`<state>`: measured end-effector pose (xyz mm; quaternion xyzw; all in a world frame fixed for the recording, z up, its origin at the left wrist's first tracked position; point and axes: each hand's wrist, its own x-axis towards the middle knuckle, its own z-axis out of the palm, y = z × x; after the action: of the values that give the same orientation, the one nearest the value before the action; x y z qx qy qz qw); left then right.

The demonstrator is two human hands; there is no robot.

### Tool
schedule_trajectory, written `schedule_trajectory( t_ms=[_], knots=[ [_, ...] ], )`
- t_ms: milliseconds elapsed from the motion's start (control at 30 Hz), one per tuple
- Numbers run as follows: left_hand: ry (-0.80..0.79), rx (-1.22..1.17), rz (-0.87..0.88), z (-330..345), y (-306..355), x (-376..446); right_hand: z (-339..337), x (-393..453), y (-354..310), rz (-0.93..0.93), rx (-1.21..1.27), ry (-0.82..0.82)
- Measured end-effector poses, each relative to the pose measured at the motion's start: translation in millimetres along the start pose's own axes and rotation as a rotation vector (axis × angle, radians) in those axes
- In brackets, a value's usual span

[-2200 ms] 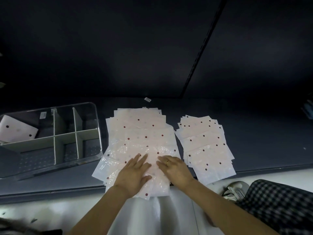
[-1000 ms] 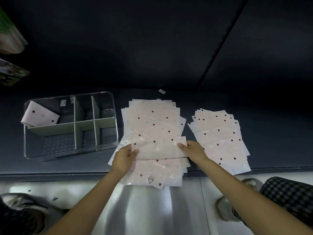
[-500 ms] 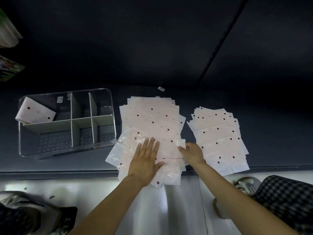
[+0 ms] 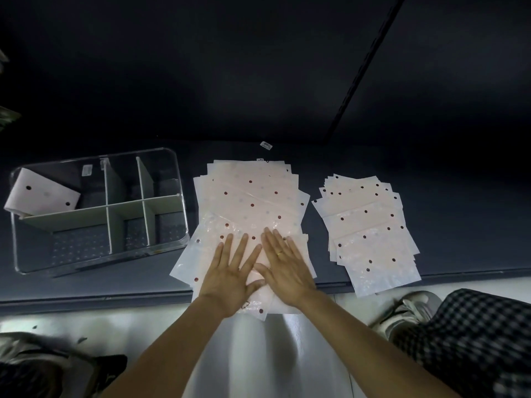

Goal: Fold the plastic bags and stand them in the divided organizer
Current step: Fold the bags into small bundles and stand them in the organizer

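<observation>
A big stack of pale pink plastic bags (image 4: 253, 202) with dark red dots lies in the middle of the dark shelf. My left hand (image 4: 232, 278) and my right hand (image 4: 284, 268) lie side by side, fingers straight, pressing flat on the folded top bag at the stack's near end. A smaller stack of the same bags (image 4: 370, 234) lies to the right. At the left stands the clear divided organizer (image 4: 175, 179), with one folded bag (image 4: 43, 196) leaning in its far-left compartment.
The dark shelf (image 4: 86, 282) ends at a front edge just below the stacks, and both stacks overhang it. A small white tag (image 4: 265, 145) lies behind the big stack. A shoe (image 4: 408, 308) and a checkered trouser leg (image 4: 474, 340) show at the lower right.
My hands pinched the top bag's ends and folded it. My left hand then laid flat on it, and now my right hand has come in from the right edge to press beside the left.
</observation>
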<state>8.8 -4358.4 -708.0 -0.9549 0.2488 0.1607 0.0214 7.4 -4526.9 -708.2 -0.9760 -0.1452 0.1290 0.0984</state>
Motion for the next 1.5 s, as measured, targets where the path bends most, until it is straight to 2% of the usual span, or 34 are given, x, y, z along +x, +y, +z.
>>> schedule_trajectory(
  t_ms=[267,333,433,600,733,900,967,1033,1100,1167,1200,1267,1300,1400,1433,1500],
  knots=[
    [0.047,-0.020,0.070,2.7,-25.7,-7.9,-13.8,-31.0,54.0,0.084,-0.093,-0.075],
    [0.049,-0.035,0.076,-0.2,-25.6,-8.4,-25.7,-27.7,57.4,0.090,-0.016,-0.024],
    [0.013,-0.057,0.074,-6.6,-24.6,-8.4,-47.0,-9.9,58.9,0.194,0.182,0.082],
    [-0.055,-0.064,0.044,-20.4,-19.6,-7.3,-64.6,13.6,61.4,0.285,0.218,-0.115],
    [0.004,-0.049,0.015,-30.6,-15.0,-9.5,-72.3,13.3,57.8,0.319,0.269,-0.260],
    [0.259,-0.163,0.133,-33.0,8.5,-30.1,-76.1,-20.4,34.6,0.574,0.734,-0.304],
    [0.331,-0.172,0.144,-24.9,17.1,-41.4,-68.7,-39.6,18.0,0.755,1.039,-0.279],
    [0.333,-0.177,0.138,-17.3,22.2,-51.3,-57.7,-58.7,-2.0,0.929,1.418,-0.220],
    [0.352,-0.187,0.112,-11.2,21.8,-57.9,-50.5,-74.7,-23.7,0.981,1.648,-0.222],
    [0.383,-0.193,0.080,-8.8,17.5,-62.4,-49.0,-85.8,-41.0,0.917,1.736,-0.298],
    [0.395,-0.187,0.077,-7.9,15.0,-64.0,-50.1,-89.0,-46.6,0.856,1.709,-0.352],
    [0.397,-0.186,0.082,-7.0,9.6,-66.9,-53.2,-91.1,-50.0,0.701,1.461,-0.391],
    [0.396,-0.200,0.080,-7.7,8.1,-67.3,-53.0,-90.9,-45.8,0.622,1.279,-0.328],
    [0.381,-0.286,0.040,-10.4,3.9,-69.0,-56.2,-89.2,-24.9,0.357,0.843,0.010],
    [0.374,-0.315,0.023,-10.6,3.6,-68.3,-56.8,-88.2,-15.3,0.252,0.756,0.036],
    [0.349,-0.391,0.003,-8.6,3.4,-65.8,-57.1,-84.5,-1.2,0.072,0.564,-0.077]
  ],
)
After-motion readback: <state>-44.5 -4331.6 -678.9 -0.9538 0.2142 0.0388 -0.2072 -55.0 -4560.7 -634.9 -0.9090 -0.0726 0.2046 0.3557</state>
